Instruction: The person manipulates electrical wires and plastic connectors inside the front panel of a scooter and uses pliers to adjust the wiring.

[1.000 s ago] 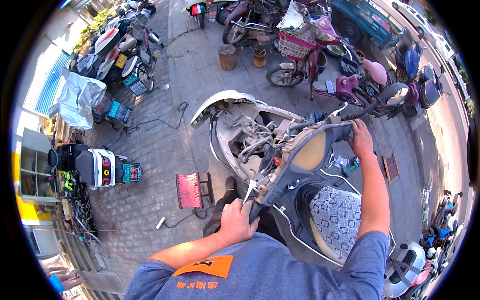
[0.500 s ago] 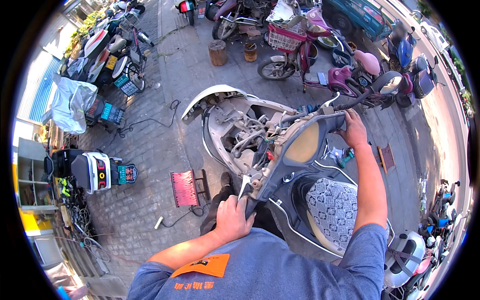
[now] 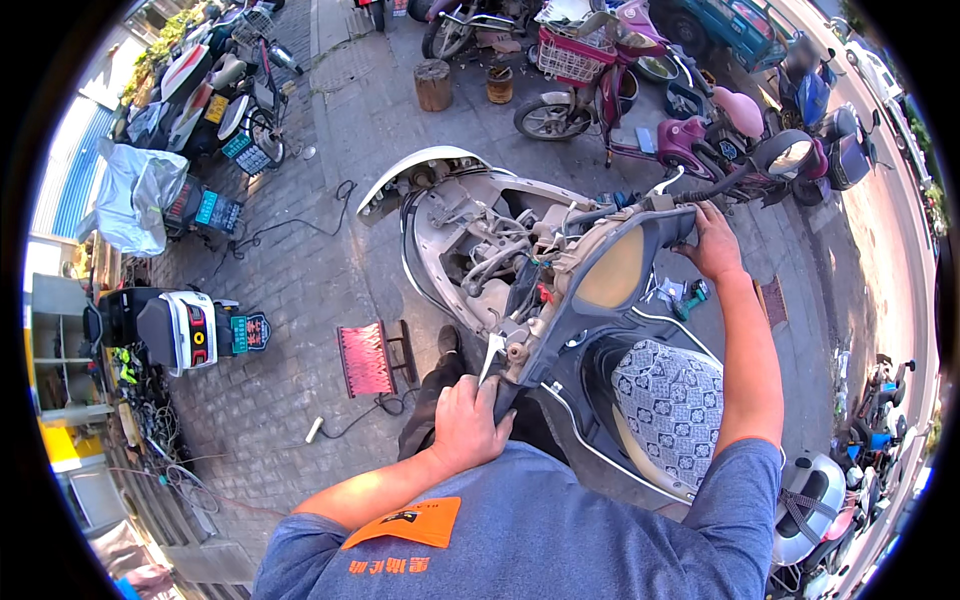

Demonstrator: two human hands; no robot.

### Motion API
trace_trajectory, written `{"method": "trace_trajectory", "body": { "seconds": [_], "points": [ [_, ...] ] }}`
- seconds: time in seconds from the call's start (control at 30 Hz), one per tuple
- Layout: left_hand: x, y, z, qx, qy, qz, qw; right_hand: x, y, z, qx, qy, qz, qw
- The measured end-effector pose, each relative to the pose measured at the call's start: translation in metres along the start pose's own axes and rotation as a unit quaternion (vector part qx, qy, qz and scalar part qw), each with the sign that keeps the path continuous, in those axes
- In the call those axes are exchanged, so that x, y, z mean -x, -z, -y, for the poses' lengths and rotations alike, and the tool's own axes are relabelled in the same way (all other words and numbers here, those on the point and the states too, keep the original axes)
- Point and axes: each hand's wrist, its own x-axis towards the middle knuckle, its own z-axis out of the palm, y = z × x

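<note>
A partly stripped scooter (image 3: 500,240) stands before me, its pale front cover open over exposed wiring and metal parts. My left hand (image 3: 465,425) is closed round the dark grip (image 3: 504,395) beside a silver lever (image 3: 493,355). My right hand (image 3: 714,243) grips the upper right corner of the grey panel (image 3: 580,315), which has a tan centre. Below the panel is a seat with a patterned grey-and-white cover (image 3: 660,415). A green power tool (image 3: 690,300) lies on the pavement past the panel.
A red-and-black rack-like object (image 3: 365,355) and cable lie left on the paving (image 3: 280,420). Parked scooters (image 3: 195,330) line both sides. A pink bike with basket (image 3: 570,60), two wooden stumps (image 3: 433,90) and a teal cargo vehicle (image 3: 735,30) are farther off.
Both hands keep their holds. The whole scene has shifted a little up and left in the picture, scooter and background alike.
</note>
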Motion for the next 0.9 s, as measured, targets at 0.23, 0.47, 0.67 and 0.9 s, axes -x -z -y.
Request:
{"method": "trace_trajectory", "body": {
  "seconds": [0.23, 0.47, 0.67, 0.9],
  "points": [
    [-0.001, -0.002, -0.002, 0.009, 0.010, 0.005, 1.000, -0.003, -0.009, -0.005, 0.009, -0.009, -0.018, 1.000],
    [0.002, -0.003, -0.002, 0.013, 0.011, 0.009, 1.000, -0.005, 0.004, -0.005, 0.000, 0.009, 0.003, 1.000],
    [-0.001, -0.006, -0.005, -0.002, 0.006, 0.014, 1.000, -0.010, -0.004, -0.005, 0.018, 0.004, -0.026, 0.999],
    [-0.001, -0.004, -0.005, -0.005, -0.008, 0.015, 1.000, -0.007, 0.009, 0.000, 0.008, 0.006, 0.003, 1.000]
  ]
}}
